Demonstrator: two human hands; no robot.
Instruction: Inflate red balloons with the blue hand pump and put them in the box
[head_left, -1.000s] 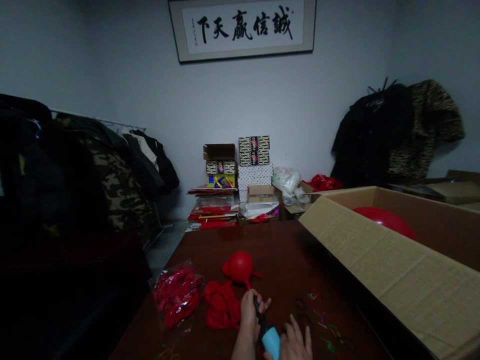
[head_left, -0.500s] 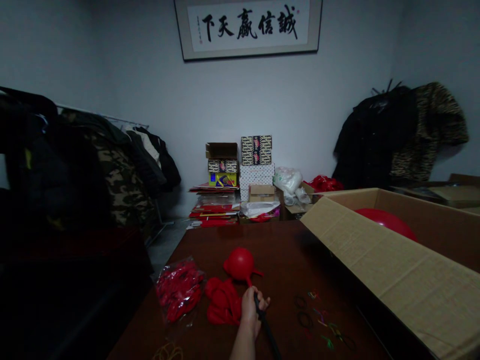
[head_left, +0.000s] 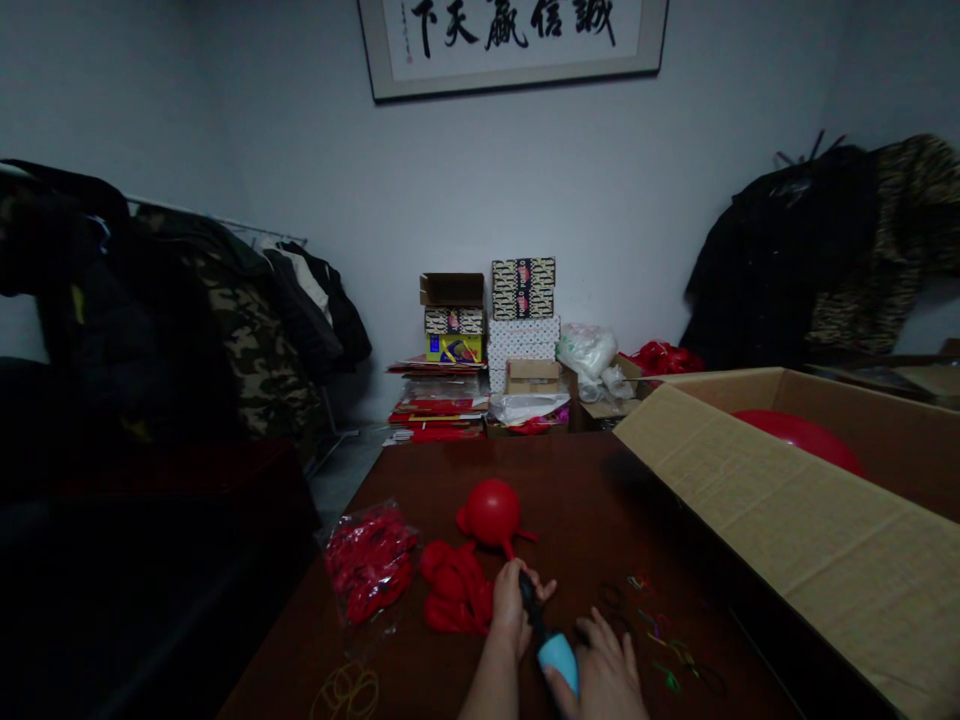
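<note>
A small, partly inflated red balloon (head_left: 493, 513) rests above my left hand (head_left: 511, 610), its neck running down into my fingers. That hand is closed around the neck and the black nozzle of a hand balloon pump (head_left: 557, 660). The pump's blue barrel slants down to the right. My right hand (head_left: 606, 672) is at the barrel, thumb over the blue part and fingers partly stretched out; the pump's lower end is out of view. Limp red balloons (head_left: 455, 590) lie just left of my left hand. Further left is a clear bag of red balloons (head_left: 369, 562).
A large open cardboard box (head_left: 787, 510) with a red balloon (head_left: 799, 437) inside stands at the right. Rubber bands (head_left: 345, 692) lie at the table's near left, and small coloured ties (head_left: 671, 680) at the right. Stacked boxes (head_left: 523, 345) stand beyond the table (head_left: 577, 475).
My right hand has come into view at the pump, and the blue barrel now shows where only the black shaft did. The view has tilted slightly down and left. My left hand keeps its hold.
</note>
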